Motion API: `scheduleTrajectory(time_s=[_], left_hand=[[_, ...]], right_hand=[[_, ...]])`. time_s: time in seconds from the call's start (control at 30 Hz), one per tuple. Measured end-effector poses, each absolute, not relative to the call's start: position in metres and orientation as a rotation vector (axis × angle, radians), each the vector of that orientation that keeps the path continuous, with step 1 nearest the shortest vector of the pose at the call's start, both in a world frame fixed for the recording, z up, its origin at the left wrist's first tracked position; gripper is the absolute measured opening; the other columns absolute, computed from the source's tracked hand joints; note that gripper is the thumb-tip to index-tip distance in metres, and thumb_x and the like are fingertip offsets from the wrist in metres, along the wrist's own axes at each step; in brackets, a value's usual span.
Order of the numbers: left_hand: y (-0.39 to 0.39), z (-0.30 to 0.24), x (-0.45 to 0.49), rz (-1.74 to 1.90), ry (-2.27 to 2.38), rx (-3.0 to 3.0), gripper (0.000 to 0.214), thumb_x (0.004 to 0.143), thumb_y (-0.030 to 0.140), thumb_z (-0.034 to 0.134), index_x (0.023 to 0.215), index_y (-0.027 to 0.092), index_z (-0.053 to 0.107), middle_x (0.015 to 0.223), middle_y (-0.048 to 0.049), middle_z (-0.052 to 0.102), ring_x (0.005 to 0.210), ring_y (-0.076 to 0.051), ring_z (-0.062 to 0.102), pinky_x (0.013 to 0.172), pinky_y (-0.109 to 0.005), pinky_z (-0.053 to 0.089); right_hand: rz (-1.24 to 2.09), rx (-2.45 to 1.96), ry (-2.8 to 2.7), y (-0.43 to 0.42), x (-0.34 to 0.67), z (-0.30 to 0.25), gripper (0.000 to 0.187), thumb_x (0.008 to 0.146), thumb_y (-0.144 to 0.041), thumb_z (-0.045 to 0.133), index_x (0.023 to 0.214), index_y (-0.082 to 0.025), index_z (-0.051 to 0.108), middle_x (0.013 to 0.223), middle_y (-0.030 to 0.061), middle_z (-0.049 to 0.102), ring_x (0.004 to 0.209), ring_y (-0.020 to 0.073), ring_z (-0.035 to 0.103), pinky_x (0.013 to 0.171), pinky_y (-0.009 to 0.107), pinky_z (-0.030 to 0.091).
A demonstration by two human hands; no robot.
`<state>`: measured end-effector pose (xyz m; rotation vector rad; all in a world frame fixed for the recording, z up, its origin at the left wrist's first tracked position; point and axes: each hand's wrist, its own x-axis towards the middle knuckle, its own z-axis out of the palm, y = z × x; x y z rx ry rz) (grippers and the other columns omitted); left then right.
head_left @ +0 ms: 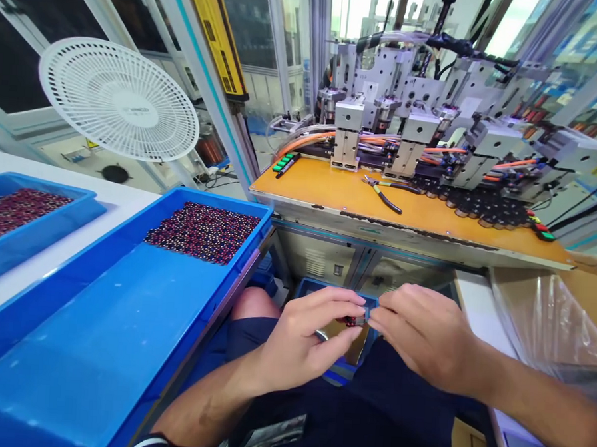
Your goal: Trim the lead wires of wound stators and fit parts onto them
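My left hand and my right hand meet over my lap, fingers pinched together on a small dark red part held between them. A metal ring or tool shows under my left thumb, too small to name. Below the hands sits a small blue box on my lap. A big blue tray at my left holds a heap of small red and black parts at its far end.
A second blue tray of similar parts lies farther left. A white fan stands behind. Ahead is an orange bench with pliers, a machine and black cylinders. A clear plastic bag is at right.
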<state>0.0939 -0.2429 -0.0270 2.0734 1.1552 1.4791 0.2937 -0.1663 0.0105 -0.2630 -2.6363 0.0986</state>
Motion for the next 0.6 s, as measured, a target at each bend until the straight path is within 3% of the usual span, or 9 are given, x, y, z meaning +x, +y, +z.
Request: scheduleTrajectory(time_s=[0.13,0.2,0.27,0.33,0.37,0.47,0.6], left_hand=[[-0.245,-0.031,0.088,1.54,1.064,1.984,0.023,0.08,0.008,0.068,0.102,0.017,0.071,0.103,-0.0124,0.074,0.094,-0.02,0.072,0.083,-0.03,0.06],[-0.246,-0.032,0.086,1.581,1.051,1.964,0.021,0.08,0.007,0.068,0.098,0.017,0.073,0.104,-0.013,0.073,0.086,-0.018,0.072,0.078,-0.029,0.06],[-0.246,-0.032,0.084,1.629,1.077,1.947,0.021,0.079,0.006,0.068,0.096,0.018,0.074,0.104,-0.0128,0.074,0.083,-0.018,0.072,0.075,-0.029,0.06],[-0.247,-0.03,0.082,1.685,1.119,1.93,0.02,0.079,0.007,0.069,0.094,0.018,0.074,0.102,-0.0121,0.074,0.086,-0.019,0.072,0.075,-0.029,0.06],[-0.247,-0.029,0.081,1.709,1.14,1.922,0.019,0.078,0.007,0.069,0.093,0.019,0.074,0.101,-0.0116,0.075,0.088,-0.02,0.073,0.075,-0.029,0.06],[-0.248,-0.027,0.077,1.763,1.186,1.885,0.017,0.079,0.008,0.069,0.091,0.019,0.074,0.1,-0.0106,0.076,0.089,-0.02,0.073,0.076,-0.03,0.06],[-0.25,-0.03,0.071,1.816,1.248,1.795,0.017,0.079,0.009,0.069,0.091,0.019,0.074,0.101,-0.0102,0.075,0.09,-0.02,0.072,0.078,-0.031,0.06]], right_hand=[[0.913,-0.49,-2.616,-0.167,0.285,0.016,0.032,0.1,-0.024,0.044,0.071,-0.018,0.057,0.069,0.0004,0.057,0.063,0.0105,0.053,0.059,0.023,0.044],[1.134,-0.513,-2.618,-0.151,0.281,0.023,0.034,0.1,-0.029,0.046,0.069,-0.017,0.057,0.068,-0.0001,0.058,0.062,0.0097,0.054,0.057,0.021,0.044],[0.904,-0.613,-2.629,-0.118,0.276,0.029,0.031,0.097,-0.035,0.051,0.074,-0.017,0.061,0.073,0.0012,0.063,0.065,0.0116,0.058,0.06,0.022,0.046],[0.32,-0.821,-2.524,-0.072,0.271,0.033,0.025,0.093,-0.038,0.055,0.083,-0.017,0.066,0.083,0.0044,0.068,0.074,0.0154,0.062,0.07,0.026,0.049],[0.183,-0.903,-2.478,-0.048,0.267,0.034,0.023,0.09,-0.036,0.058,0.09,-0.016,0.068,0.092,0.0084,0.069,0.08,0.0186,0.063,0.075,0.03,0.05],[-0.005,-1.042,-2.456,0.016,0.256,0.029,0.033,0.085,-0.033,0.062,0.109,-0.011,0.066,0.117,0.0171,0.066,0.101,0.0272,0.061,0.089,0.038,0.047],[-0.133,-1.167,-2.573,0.054,0.242,0.011,0.044,0.085,-0.045,0.061,0.111,-0.009,0.066,0.111,0.0192,0.068,0.099,0.0306,0.06,0.087,0.04,0.046]])
